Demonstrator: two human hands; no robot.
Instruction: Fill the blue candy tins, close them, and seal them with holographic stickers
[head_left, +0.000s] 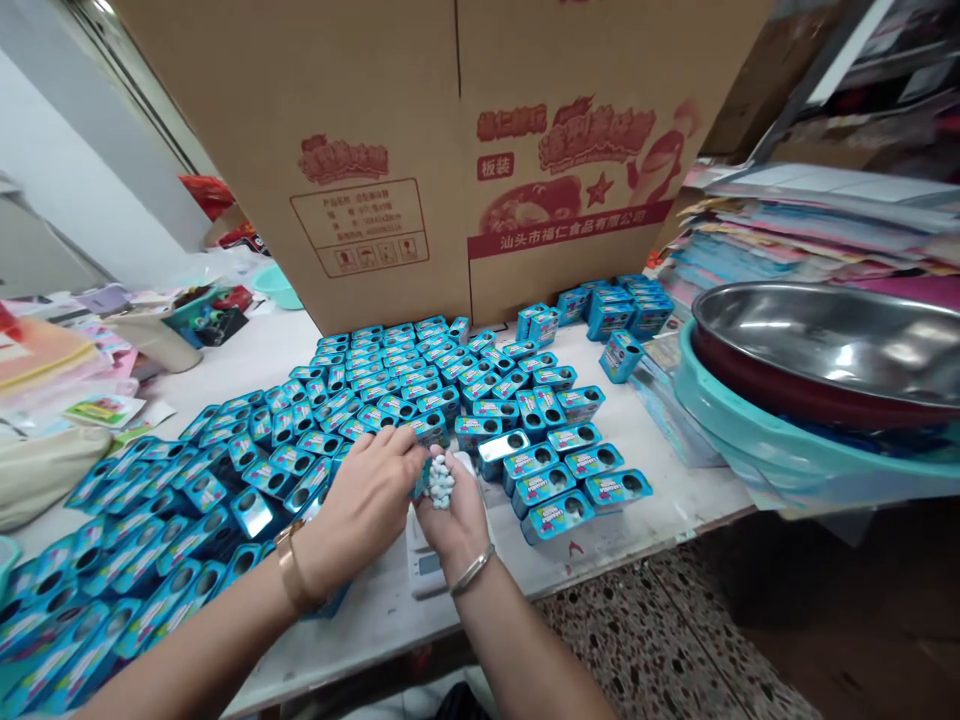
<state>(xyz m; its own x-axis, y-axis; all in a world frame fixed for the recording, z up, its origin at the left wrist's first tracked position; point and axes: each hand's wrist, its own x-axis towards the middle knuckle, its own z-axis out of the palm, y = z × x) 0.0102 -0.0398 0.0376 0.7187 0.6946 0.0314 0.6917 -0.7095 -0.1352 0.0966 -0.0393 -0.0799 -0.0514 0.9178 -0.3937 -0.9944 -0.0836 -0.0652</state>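
My right hand (457, 515) is palm up and cupped over a small white scale (424, 573), holding a heap of small white candies (440, 482). Close against it, my left hand (379, 480) is curled with its back toward me. A bit of a blue box (422, 478) shows between the left fingers and the right palm; most of it is hidden. Around both hands stand many small blue printed boxes (544, 482), each with a round dark hole in its top. The scale's display is partly in view below the hands.
A tall cardboard carton (390, 90) stands behind the boxes. At the right, a steel bowl (832, 340) rests in a turquoise basin (750, 440) near the table edge. Stacked printed sheets (795, 240) lie behind it. Plastic bags and a beige container (154, 340) are at the left.
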